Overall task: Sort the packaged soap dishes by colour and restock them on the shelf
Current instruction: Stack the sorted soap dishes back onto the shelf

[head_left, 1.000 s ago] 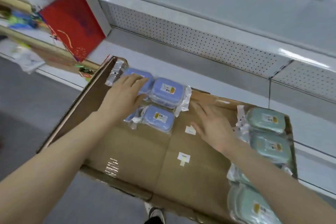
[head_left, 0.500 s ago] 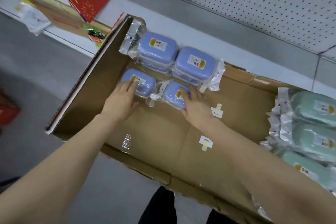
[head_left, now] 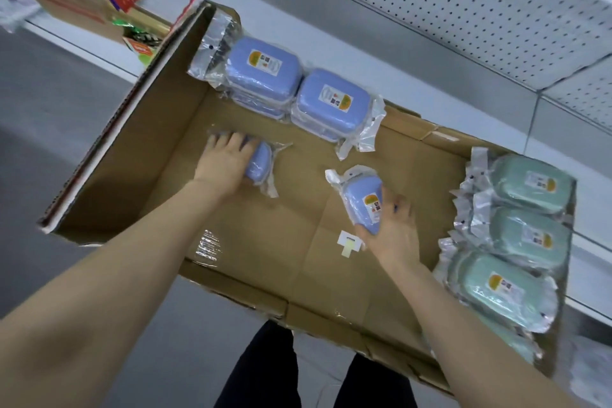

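Head view, box: We see a wide, shallow brown cardboard box (head_left: 265, 242). Its far side reaches over the white metal shelf (head_left: 347, 46).
Head view, left hand: The left hand (head_left: 228, 162) is curled over a blue rounded soap dish in clear plastic wrap (head_left: 261, 165). The dish lies low on the box floor, near the left wall.
Head view, right hand: The right hand (head_left: 392, 225) grips a second blue wrapped soap dish (head_left: 362, 197) between thumb and fingers. The dish is tilted on its edge at the middle of the box. We cannot tell if it touches the floor.
Head view, sorted blue: Two stacks of blue wrapped dishes (head_left: 332, 99) stand in the far left corner and touch each other.
Head view, sorted green: A row of pale green wrapped dishes (head_left: 526, 238) lies along the right wall, well apart from the blue ones.
Step in hand: We judge that the two loose blue dishes are being collected, one in each hand, to join the blue group.
Next move: It calls for carrying both to the blue stacks or to the shelf. They should go down flat with the labels up, and the wrap will probably be slippery.
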A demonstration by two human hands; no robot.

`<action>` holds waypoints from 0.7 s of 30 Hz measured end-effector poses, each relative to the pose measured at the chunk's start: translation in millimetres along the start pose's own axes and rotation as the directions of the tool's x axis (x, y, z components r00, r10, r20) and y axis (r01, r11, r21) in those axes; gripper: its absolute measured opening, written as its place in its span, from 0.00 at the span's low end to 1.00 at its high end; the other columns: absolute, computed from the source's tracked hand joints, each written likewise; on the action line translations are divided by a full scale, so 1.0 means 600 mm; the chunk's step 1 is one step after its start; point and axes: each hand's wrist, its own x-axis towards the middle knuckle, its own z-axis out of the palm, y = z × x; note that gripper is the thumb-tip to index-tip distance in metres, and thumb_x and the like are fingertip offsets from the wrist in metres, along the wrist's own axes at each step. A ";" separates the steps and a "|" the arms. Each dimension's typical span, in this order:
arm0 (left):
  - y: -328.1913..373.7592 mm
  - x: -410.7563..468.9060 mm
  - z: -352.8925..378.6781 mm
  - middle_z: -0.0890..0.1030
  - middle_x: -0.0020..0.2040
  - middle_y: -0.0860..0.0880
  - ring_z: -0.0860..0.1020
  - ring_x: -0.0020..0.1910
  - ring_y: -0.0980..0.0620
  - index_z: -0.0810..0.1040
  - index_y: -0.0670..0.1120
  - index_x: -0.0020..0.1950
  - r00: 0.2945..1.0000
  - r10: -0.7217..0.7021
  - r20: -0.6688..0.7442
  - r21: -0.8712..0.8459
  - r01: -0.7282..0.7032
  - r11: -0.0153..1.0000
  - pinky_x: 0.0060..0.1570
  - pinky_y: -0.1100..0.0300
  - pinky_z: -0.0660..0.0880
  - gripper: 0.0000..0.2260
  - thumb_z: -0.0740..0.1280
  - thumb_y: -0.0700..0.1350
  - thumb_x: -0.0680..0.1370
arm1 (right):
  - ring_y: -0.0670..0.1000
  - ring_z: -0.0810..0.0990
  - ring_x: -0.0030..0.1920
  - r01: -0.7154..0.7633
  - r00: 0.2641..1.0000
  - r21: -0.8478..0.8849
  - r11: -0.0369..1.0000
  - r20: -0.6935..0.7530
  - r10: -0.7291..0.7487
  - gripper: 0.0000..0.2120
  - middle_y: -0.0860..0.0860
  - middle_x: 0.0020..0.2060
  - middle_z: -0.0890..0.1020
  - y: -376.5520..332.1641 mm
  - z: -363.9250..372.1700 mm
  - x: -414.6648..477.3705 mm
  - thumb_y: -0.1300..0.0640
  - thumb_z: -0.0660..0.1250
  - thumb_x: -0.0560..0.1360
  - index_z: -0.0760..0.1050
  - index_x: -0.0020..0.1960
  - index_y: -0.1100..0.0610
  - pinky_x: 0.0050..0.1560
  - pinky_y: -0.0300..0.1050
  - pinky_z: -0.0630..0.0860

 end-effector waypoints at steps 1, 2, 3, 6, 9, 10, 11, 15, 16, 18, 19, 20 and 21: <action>0.017 -0.016 0.006 0.74 0.56 0.40 0.73 0.56 0.37 0.72 0.44 0.68 1.000 0.006 -0.015 -0.017 -0.006 1.000 0.60 0.43 0.68 0.32 0.77 0.47 0.66 | 0.61 0.70 0.60 -0.035 0.999 0.016 0.999 0.005 0.035 0.43 0.60 0.65 0.67 -0.007 0.002 -0.005 0.44 0.74 0.70 0.58 0.76 0.57 0.57 0.54 0.72; 0.035 -0.033 0.010 0.75 0.54 0.41 0.75 0.53 0.37 0.74 0.44 0.66 1.000 0.004 -0.022 -0.047 -0.005 0.999 0.56 0.44 0.71 0.33 0.79 0.47 0.62 | 0.61 0.70 0.61 -0.067 0.998 0.042 0.997 0.017 0.066 0.44 0.60 0.66 0.67 -0.016 0.004 -0.011 0.42 0.73 0.70 0.56 0.77 0.58 0.58 0.54 0.72; 0.052 -0.049 0.014 0.75 0.53 0.41 0.75 0.53 0.37 0.75 0.44 0.64 1.000 0.001 -0.023 -0.086 -0.003 0.996 0.55 0.45 0.72 0.35 0.80 0.48 0.60 | 0.61 0.69 0.63 -0.084 0.996 0.078 0.993 0.035 0.081 0.44 0.60 0.67 0.66 -0.025 0.007 -0.017 0.41 0.72 0.71 0.55 0.77 0.59 0.59 0.54 0.71; 0.097 -0.089 0.020 0.76 0.54 0.41 0.76 0.53 0.37 0.76 0.44 0.63 1.000 -0.026 0.006 -0.135 0.026 0.991 0.52 0.46 0.74 0.37 0.82 0.51 0.56 | 0.62 0.70 0.63 -0.045 0.995 0.188 0.981 0.095 0.028 0.39 0.60 0.69 0.64 -0.044 0.004 -0.030 0.43 0.66 0.77 0.53 0.78 0.58 0.56 0.53 0.73; 0.115 -0.116 0.028 0.77 0.54 0.42 0.77 0.50 0.38 0.77 0.46 0.63 0.996 -0.079 0.041 -0.115 0.083 0.990 0.48 0.48 0.74 0.39 0.82 0.53 0.55 | 0.61 0.70 0.65 0.120 0.988 0.048 0.992 0.091 -0.124 0.34 0.57 0.74 0.59 -0.043 -0.016 -0.022 0.60 0.64 0.78 0.51 0.79 0.54 0.53 0.53 0.75; 0.115 -0.122 0.031 0.77 0.54 0.42 0.77 0.49 0.38 0.77 0.47 0.64 0.995 -0.085 0.053 -0.112 0.090 0.990 0.48 0.48 0.74 0.39 0.82 0.52 0.54 | 0.60 0.66 0.69 0.199 0.972 -0.018 0.980 0.127 -0.195 0.39 0.55 0.76 0.54 -0.041 -0.024 -0.016 0.68 0.64 0.75 0.50 0.79 0.51 0.54 0.51 0.75; 0.115 -0.125 0.034 0.78 0.54 0.42 0.77 0.49 0.38 0.77 0.47 0.64 0.995 -0.086 0.059 -0.109 0.092 0.990 0.47 0.48 0.74 0.39 0.83 0.51 0.54 | 0.59 0.59 0.73 0.296 0.943 -0.083 0.952 0.181 -0.278 0.45 0.53 0.78 0.50 -0.039 -0.031 -0.008 0.73 0.64 0.70 0.49 0.79 0.49 0.56 0.50 0.74; 0.110 -0.129 0.035 0.77 0.60 0.44 0.75 0.59 0.39 0.75 0.49 0.66 1.000 0.004 -0.008 -0.069 -0.004 0.998 0.55 0.48 0.73 0.35 0.79 0.41 0.60 | 0.60 0.39 0.78 0.635 0.770 -0.330 0.699 0.343 -0.538 0.46 0.49 0.80 0.43 -0.049 -0.048 0.029 0.71 0.66 0.70 0.48 0.80 0.49 0.75 0.51 0.53; 0.109 -0.128 0.035 0.73 0.66 0.44 0.71 0.65 0.39 0.73 0.51 0.69 0.998 0.064 -0.011 -0.052 -0.065 0.997 0.61 0.46 0.70 0.33 0.76 0.39 0.64 | 0.60 0.38 0.78 0.663 0.747 -0.359 0.657 0.368 -0.554 0.43 0.49 0.80 0.44 -0.053 -0.049 0.037 0.69 0.65 0.73 0.48 0.80 0.49 0.76 0.52 0.48; 0.109 -0.128 0.033 0.58 0.77 0.46 0.55 0.76 0.40 0.61 0.58 0.76 0.986 0.154 0.070 0.023 -0.156 0.988 0.71 0.43 0.57 0.35 0.70 0.40 0.72 | 0.61 0.39 0.78 0.676 0.735 -0.355 0.646 0.388 -0.555 0.38 0.49 0.80 0.46 -0.052 -0.046 0.048 0.68 0.61 0.76 0.50 0.80 0.51 0.76 0.52 0.44; 0.110 -0.128 0.033 0.50 0.79 0.47 0.48 0.77 0.40 0.54 0.60 0.77 0.978 0.169 0.121 0.058 -0.177 0.983 0.73 0.42 0.52 0.36 0.67 0.42 0.75 | 0.61 0.40 0.78 0.669 0.741 -0.340 0.661 0.369 -0.561 0.37 0.50 0.80 0.49 -0.049 -0.041 0.050 0.68 0.61 0.75 0.53 0.79 0.51 0.76 0.53 0.44; 0.112 -0.127 0.030 0.45 0.80 0.48 0.44 0.78 0.40 0.50 0.61 0.78 0.974 0.169 0.152 0.082 -0.182 0.980 0.74 0.41 0.50 0.36 0.66 0.43 0.77 | 0.62 0.43 0.78 0.658 0.752 -0.327 0.679 0.331 -0.569 0.36 0.52 0.79 0.54 -0.046 -0.039 0.050 0.68 0.64 0.74 0.56 0.79 0.53 0.76 0.54 0.46; 0.116 -0.128 0.028 0.43 0.80 0.48 0.42 0.78 0.39 0.48 0.61 0.78 0.971 0.163 0.172 0.093 -0.181 0.979 0.74 0.40 0.49 0.36 0.65 0.43 0.78 | 0.63 0.46 0.78 0.636 0.771 -0.318 0.703 0.299 -0.562 0.36 0.55 0.78 0.58 -0.041 -0.036 0.048 0.66 0.67 0.73 0.59 0.77 0.54 0.76 0.54 0.48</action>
